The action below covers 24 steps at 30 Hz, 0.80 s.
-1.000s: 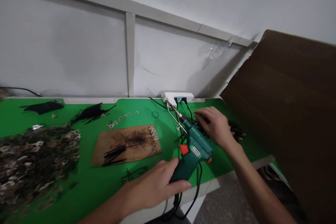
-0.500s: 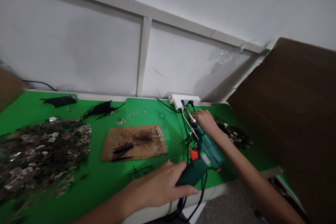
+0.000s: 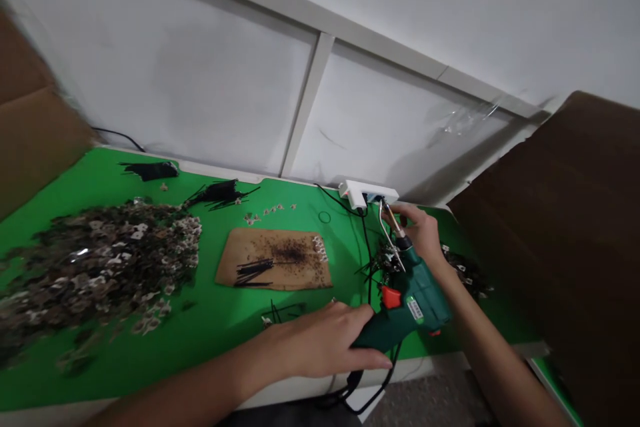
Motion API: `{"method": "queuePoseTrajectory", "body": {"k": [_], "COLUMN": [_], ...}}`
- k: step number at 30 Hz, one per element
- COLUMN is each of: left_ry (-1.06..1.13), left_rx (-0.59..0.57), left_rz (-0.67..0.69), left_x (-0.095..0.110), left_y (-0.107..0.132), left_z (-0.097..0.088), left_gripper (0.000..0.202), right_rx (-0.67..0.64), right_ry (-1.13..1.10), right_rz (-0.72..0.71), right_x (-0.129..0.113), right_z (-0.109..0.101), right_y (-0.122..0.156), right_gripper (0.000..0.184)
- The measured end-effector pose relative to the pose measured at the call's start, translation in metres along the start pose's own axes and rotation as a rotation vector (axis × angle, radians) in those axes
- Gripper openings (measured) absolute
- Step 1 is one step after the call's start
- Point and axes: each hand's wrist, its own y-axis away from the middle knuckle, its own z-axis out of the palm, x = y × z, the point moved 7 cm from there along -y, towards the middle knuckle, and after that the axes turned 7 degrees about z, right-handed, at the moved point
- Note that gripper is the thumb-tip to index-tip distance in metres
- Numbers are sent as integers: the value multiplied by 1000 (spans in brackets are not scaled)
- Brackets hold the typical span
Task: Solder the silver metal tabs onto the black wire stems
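My left hand (image 3: 325,340) is closed round the handle of a green soldering gun (image 3: 425,293) with a red trigger. Its metal tip and thin bent feed tube point up toward a white power strip (image 3: 391,194) at the wall. My right hand (image 3: 424,233) reaches behind the gun to the strip, fingers curled at its right part. The gun's tip hides part of these fingers, and what they pinch cannot be made out. A brown cardboard piece (image 3: 226,267) lies left of the gun, bearing black thin sticks (image 3: 254,269), dark specks and small pale metal parts.
A large heap of small metal parts (image 3: 115,260) spreads over the green mat (image 3: 200,340) at left. Black stick bundles (image 3: 157,170) lie behind it. Another dark heap (image 3: 467,273) sits right. Cardboard walls (image 3: 550,247) flank the table. Black cords (image 3: 367,253) trail down from the strip.
The view has shifted, so the table things appear further right. My right hand has moved a little rightward along the power strip. My left hand still holds the soldering gun.
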Motion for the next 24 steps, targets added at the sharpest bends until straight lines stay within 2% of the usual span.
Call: {"method": "queuePoseTrajectory", "body": {"k": [3, 8, 17, 20, 24], "left_ry": [-32, -59, -167, -220, -259], "left_rx": [13, 32, 15, 44, 67], "left_rz": [29, 67, 208, 251, 284], "left_x": [0, 1, 12, 12, 11], "left_y": [0, 0, -5, -7, -9], "left_z": [0, -2, 2, 5, 6], "left_gripper": [53, 50, 49, 49, 49], "right_rx": [37, -55, -389, -422, -401], "right_ry": [-97, -244, -377, -389, -416], "right_rz": [27, 26, -129, -179, -237], "right_x": [-1, -11, -75, -88, -95], "right_z": [-3, 8, 42, 48, 55], "right_y": [-6, -3, 54, 67, 77], "right_gripper": [33, 37, 23, 18, 15]}}
